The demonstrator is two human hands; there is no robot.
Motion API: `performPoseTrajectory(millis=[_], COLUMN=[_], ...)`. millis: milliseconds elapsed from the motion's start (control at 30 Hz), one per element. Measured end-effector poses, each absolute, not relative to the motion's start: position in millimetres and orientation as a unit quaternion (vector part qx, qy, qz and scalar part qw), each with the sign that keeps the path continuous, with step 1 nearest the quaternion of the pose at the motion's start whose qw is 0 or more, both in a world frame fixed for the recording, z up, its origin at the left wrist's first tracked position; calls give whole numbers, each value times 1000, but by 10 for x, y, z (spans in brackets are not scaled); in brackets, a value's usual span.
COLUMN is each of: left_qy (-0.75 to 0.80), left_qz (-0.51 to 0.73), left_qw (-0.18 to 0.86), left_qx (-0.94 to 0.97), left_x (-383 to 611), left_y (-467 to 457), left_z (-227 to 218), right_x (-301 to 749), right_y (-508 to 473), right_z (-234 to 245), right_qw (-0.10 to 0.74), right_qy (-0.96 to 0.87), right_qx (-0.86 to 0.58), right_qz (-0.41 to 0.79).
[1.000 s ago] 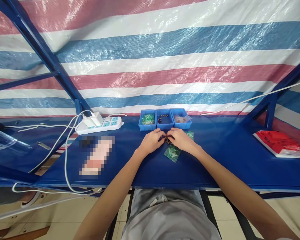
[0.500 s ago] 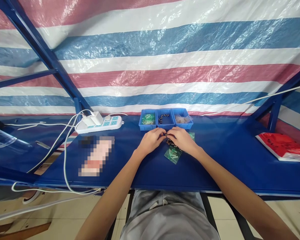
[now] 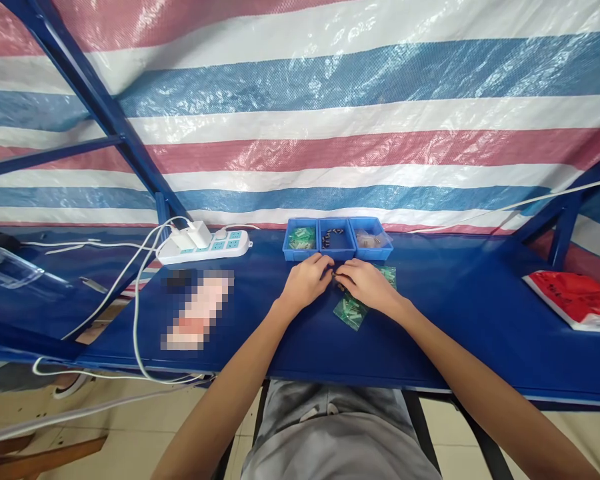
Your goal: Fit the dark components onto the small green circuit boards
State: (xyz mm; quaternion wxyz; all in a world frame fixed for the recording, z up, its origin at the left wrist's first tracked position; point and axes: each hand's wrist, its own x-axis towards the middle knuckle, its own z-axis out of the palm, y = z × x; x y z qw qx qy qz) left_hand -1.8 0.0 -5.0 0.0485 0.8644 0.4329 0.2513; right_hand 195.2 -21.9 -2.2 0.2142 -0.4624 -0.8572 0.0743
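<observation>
My left hand (image 3: 307, 281) is closed, fingers curled in a pinch, just in front of the blue bins. Facing it, my right hand (image 3: 367, 283) is also closed, its fingertips bent down close to the left ones. A tiny dark piece shows between the fingertips, but which hand grips it is hidden. Under the right hand lie a few small dark-and-tan parts (image 3: 340, 287), mostly covered. A green bag with pale strips (image 3: 351, 312) rests below the right palm, and another green bag (image 3: 390, 275) pokes out beyond that hand.
Three joined blue bins stand behind my hands: the left bin (image 3: 300, 255) holds green bags, the middle bin (image 3: 337, 254) small dark parts, the right bin (image 3: 373, 254) clear bags. A white power strip (image 3: 205, 252) with cables lies left, a red-and-white package (image 3: 575, 300) far right.
The view has shifted slightly, moving the scene a little to the right. My fingertips have changed their pose slightly, and fewer of the dark parts show under the right hand.
</observation>
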Motion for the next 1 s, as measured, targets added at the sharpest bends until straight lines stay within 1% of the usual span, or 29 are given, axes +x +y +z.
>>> performPoseTrajectory(millis=[100,367,533,667,867,1000], left_qy=[430,408,401,406,416,422], left_qz=[248,265,261,257,281,307], left_qw=[43,65,58,57,73,81], left_qx=[867,871,876,875,862,849], left_x=[-22,-1,-11,-12,-2,17], left_y=[-7,-51,-9,12,-5,-10], left_z=[-34,-11,-54,-76,-60,-72], right_x=[1945,1909,1909,1905,1910,1929], right_y=[-207,-238,-226,-207,-182,-154], right_z=[-32,3,-21,-37,-17,-37], right_qw=[228,292,334,349,361,389], right_qy=[-852,-822,-792,-793,-758,-731], right_qx=[-464,-478,-497,-480,-498,-496], right_qz=[83,105,120,138,215,260])
